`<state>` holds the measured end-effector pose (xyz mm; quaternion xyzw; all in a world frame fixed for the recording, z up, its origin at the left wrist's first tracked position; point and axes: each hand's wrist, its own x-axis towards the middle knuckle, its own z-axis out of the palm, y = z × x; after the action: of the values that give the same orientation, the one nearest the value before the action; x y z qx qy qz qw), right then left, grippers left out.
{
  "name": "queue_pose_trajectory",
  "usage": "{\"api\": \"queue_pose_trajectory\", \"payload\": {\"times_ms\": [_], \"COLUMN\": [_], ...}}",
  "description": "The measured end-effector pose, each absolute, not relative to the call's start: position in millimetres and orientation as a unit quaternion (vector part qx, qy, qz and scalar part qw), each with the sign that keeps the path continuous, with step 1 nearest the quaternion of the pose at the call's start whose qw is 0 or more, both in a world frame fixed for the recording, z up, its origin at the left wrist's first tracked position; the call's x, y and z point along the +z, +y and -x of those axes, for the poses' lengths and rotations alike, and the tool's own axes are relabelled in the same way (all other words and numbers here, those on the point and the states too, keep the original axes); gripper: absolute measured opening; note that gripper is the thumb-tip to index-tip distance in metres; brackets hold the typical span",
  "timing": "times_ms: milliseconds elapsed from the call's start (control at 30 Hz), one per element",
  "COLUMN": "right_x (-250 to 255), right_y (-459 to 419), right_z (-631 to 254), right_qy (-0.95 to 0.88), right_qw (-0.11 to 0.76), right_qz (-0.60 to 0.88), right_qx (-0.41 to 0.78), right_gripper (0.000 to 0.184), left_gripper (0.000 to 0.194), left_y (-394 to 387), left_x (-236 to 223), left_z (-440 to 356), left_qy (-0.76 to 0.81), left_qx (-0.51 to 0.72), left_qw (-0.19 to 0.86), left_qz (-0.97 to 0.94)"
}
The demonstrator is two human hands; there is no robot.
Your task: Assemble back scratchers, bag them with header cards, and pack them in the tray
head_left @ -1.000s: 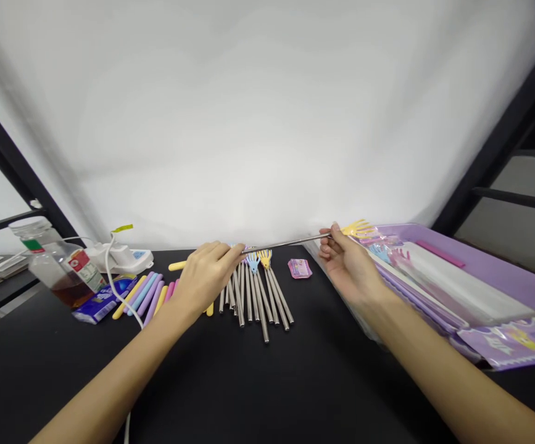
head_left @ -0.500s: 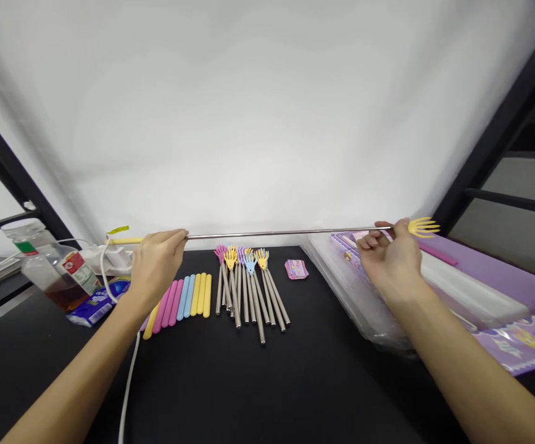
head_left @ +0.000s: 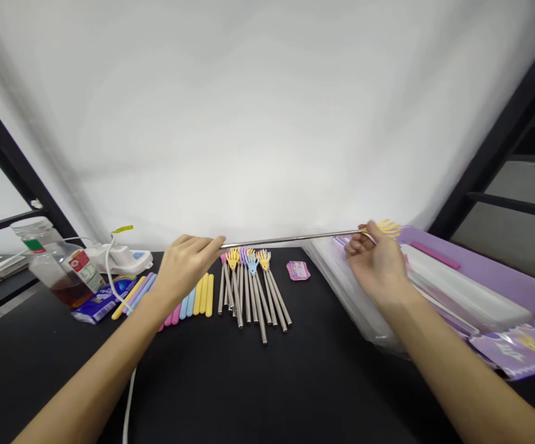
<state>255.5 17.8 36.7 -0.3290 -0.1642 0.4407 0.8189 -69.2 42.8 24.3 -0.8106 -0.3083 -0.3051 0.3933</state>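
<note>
A telescopic back scratcher [head_left: 295,238] with a thin metal rod and a yellow claw head stretches between my hands above the table. My left hand [head_left: 188,262] is closed round its left end, hiding the handle. My right hand [head_left: 381,259] pinches the rod just below the claw, which blurs slightly past the fingers. Beneath the rod lie several back scratchers [head_left: 253,296] with pink, yellow, purple and blue claws and metal shafts. Partly behind my left forearm is a row of coloured handle tubes [head_left: 202,296] in yellow, blue, pink and purple.
A small stack of pink cards [head_left: 297,270] lies right of the scratchers. Clear plastic bags [head_left: 341,277] and a purple box [head_left: 480,265] occupy the right side. On the left stand a jar of brown liquid [head_left: 63,271], a blue packet [head_left: 103,301] and a power strip [head_left: 132,260] with a white cable.
My hands have come closer together, the left moving right and the right moving left. The exposed rod between them is shorter. More handle tubes show left of my left forearm.
</note>
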Motion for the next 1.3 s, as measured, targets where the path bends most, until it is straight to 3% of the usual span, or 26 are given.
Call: {"api": "queue_pose_trajectory", "payload": {"times_ms": [167,267,400,667,733,900,1100,1167,1300], "right_x": [31.0,24.1,17.5,16.9,22.8,29.8,28.2,37.3,52.5], "right_y": [17.0,9.4,0.5,-6.2,-2.1,16.0,18.3,17.4,17.1], "right_z": [-249.3,-211.7,-184.5,-187.5,-198.4,-233.1,-230.6,-243.9,-281.0], "right_qy": [-0.242,-0.356,-0.46,-0.47,-0.449,-0.272,-0.261,-0.206,-0.096], "right_qw": [0.806,0.725,0.655,0.626,0.644,0.798,0.762,0.798,0.865], "right_qz": [0.325,0.31,0.351,0.33,0.327,0.311,0.326,0.324,0.329], "right_qx": [0.432,0.502,0.487,0.528,0.526,0.44,0.495,0.464,0.368], "right_gripper": [0.025,0.027,0.03,0.036,0.033,0.03,0.031,0.028,0.046], "left_gripper": [0.013,0.022,0.025,0.024,0.025,0.02,0.018,0.019,0.017], "left_y": [43.5,32.8,24.5,19.4,22.9,39.7,40.3,42.8,50.8], "left_x": [23.2,16.5,9.3,20.3,24.1,31.1,23.1,21.8,26.5], "left_z": [63.3,30.7,8.9,15.5,25.6,55.8,51.2,60.1,81.0], "left_qy": [-0.279,-0.258,-0.265,-0.261,-0.274,-0.377,-0.317,-0.327,-0.398], "left_qx": [-0.283,-0.286,-0.311,-0.308,-0.276,-0.259,-0.245,-0.255,-0.305], "left_qw": [0.389,0.373,0.349,0.295,0.287,0.291,0.306,0.306,0.357], "left_qz": [0.831,0.844,0.843,0.866,0.875,0.84,0.864,0.857,0.788]}}
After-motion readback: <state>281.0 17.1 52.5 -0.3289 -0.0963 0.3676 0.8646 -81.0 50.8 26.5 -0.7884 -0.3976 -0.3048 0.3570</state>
